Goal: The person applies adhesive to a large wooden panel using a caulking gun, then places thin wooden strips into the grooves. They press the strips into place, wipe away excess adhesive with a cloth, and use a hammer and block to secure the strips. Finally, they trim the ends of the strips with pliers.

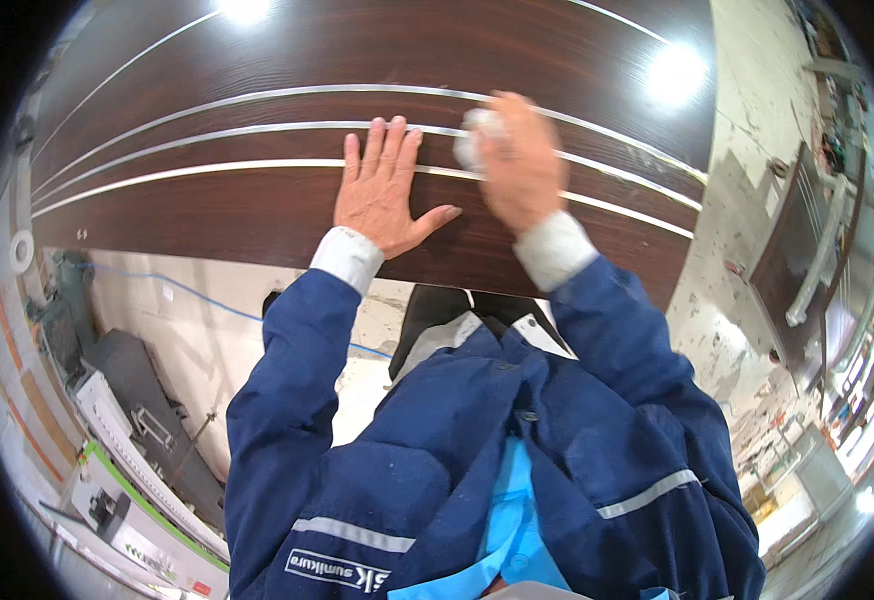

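Left hand (pixel 385 190) flat on dark panel (pixel 207 215); right hand (pixel 519 160) (blurred) apparently grips white cloth (pixel 475 138).

— Looks like a workshop or small factory floor, going by the rough, stained concrete floor (pixel 727 300).

— Agreed. Large dark wood-grain panel (pixel 257 215) with inlaid silver strips (pixel 207 135), laid flat like a door in production.

— Machinery (pixel 127 470) with a green edge along the left, plus a blue cable (pixel 197 293) trailing across the ground.

— More dark panels with metal bars (pixel 807 250) stacked at the right. Blue work jacket (pixel 437 470) with reflective bands, too.
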Tool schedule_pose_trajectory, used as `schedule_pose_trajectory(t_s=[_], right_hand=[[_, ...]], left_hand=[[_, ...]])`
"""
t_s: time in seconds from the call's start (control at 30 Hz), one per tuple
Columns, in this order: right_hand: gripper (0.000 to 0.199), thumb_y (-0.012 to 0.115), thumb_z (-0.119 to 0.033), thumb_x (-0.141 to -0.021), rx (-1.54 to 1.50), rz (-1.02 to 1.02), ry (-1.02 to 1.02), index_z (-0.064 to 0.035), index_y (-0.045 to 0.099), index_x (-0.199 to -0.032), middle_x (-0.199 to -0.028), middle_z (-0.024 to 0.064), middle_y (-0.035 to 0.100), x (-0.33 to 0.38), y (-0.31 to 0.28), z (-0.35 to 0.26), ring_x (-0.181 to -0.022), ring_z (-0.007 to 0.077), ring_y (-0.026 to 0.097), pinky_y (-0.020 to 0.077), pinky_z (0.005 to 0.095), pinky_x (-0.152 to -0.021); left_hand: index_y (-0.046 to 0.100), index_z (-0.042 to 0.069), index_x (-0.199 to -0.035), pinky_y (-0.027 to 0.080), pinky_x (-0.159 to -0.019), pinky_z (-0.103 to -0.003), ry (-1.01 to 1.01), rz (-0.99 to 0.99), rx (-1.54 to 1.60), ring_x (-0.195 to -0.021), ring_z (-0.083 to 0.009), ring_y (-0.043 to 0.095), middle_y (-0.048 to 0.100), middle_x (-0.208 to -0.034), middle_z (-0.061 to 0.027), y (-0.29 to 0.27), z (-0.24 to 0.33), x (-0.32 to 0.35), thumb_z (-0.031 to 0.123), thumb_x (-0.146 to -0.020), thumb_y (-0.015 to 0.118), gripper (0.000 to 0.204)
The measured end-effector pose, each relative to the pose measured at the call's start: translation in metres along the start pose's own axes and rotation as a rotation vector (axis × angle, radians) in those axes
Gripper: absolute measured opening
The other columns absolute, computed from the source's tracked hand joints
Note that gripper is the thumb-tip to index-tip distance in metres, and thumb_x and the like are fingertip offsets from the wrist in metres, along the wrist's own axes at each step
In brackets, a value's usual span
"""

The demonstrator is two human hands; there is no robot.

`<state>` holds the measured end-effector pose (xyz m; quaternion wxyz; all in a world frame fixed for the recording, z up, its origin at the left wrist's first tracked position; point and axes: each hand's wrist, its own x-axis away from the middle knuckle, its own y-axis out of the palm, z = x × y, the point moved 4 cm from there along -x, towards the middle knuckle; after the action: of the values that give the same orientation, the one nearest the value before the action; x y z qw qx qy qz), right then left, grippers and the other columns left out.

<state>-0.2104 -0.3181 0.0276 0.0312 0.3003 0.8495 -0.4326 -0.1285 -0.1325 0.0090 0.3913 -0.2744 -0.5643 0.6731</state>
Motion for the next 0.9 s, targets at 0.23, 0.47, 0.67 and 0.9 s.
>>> schedule_pose_trajectory(t_s=[0.23,0.47,0.67,0.9], right_hand=[[0.041,0.069,-0.021,-0.092,0.192,-0.143,-0.231,-0.0069,0.069,-0.131,-0.143,0.0126,0.063,0.017,0.027,0.003,-0.142,0.0374,0.052,0.0403,0.0568,-0.116],[0.041,0.070,-0.013,-0.087,0.367,-0.046,-0.104,-0.0129,0.072,-0.128,-0.141,0.0104,0.064,0.042,-0.039,0.066,-0.135,0.0390,0.055,0.0436,0.0548,-0.112],[0.029,0.064,-0.006,-0.087,0.632,-0.119,0.202,-0.0046,0.070,-0.116,-0.115,0.0178,0.071,0.068,-0.152,0.193,-0.105,0.0373,0.067,0.0519,0.0503,-0.093],[0.024,0.064,-0.029,-0.103,0.511,0.112,0.717,-0.0077,0.073,-0.110,-0.112,0.0199,0.074,0.110,-0.234,0.225,-0.105,0.0371,0.070,0.0536,0.0472,-0.087]], left_hand=[[0.024,0.004,-0.167,0.002,-0.132,-0.054,-0.008,-0.027,-0.038,-0.165,-0.0342,0.008,0.020,-0.176,-0.0173,0.002,0.005,-0.002,0.077,-0.089,0.062,0.113],[0.019,0.004,-0.168,0.000,-0.133,-0.052,-0.014,-0.055,-0.102,-0.165,-0.0332,0.006,0.016,-0.176,-0.0176,0.005,0.007,-0.002,0.077,-0.091,0.058,0.113],[0.021,0.005,-0.168,0.000,-0.132,-0.054,-0.010,-0.044,-0.105,-0.165,-0.0347,0.006,0.016,-0.176,-0.0196,0.003,0.006,-0.002,0.080,-0.092,0.054,0.112],[0.025,0.001,-0.167,0.002,-0.132,-0.055,0.207,-0.094,0.047,-0.164,-0.0390,0.006,0.016,-0.175,-0.0249,0.014,0.073,-0.013,0.082,-0.093,0.051,0.112]])
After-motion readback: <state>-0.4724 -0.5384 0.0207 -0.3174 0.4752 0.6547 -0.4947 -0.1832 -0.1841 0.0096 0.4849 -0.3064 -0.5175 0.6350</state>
